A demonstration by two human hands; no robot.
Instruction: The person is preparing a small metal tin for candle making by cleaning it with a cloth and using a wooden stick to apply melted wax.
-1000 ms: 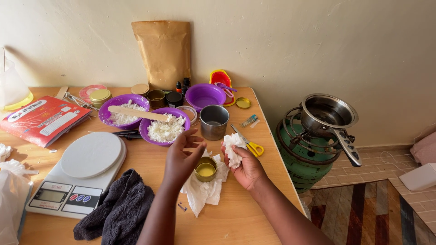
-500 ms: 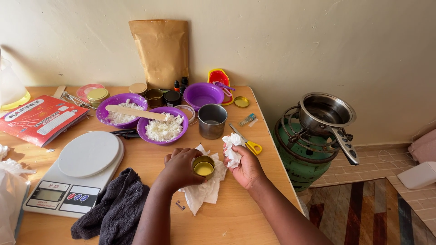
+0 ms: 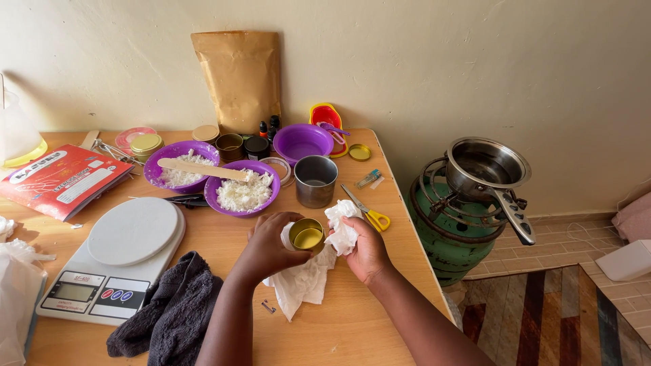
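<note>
Plastic bag (image 3: 17,298) cut by left edge; left fingers (image 3: 288,227) hide tin's (image 3: 307,235) near side.

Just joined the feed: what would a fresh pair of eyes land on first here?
At the table's middle, the left hand holds a small gold tin with yellow contents, while the right hand grips a crumpled white tissue beside it. Behind them sit two purple bowls of white flakes. Right of the table, a steel saucepan rests on a green gas cylinder.
</note>
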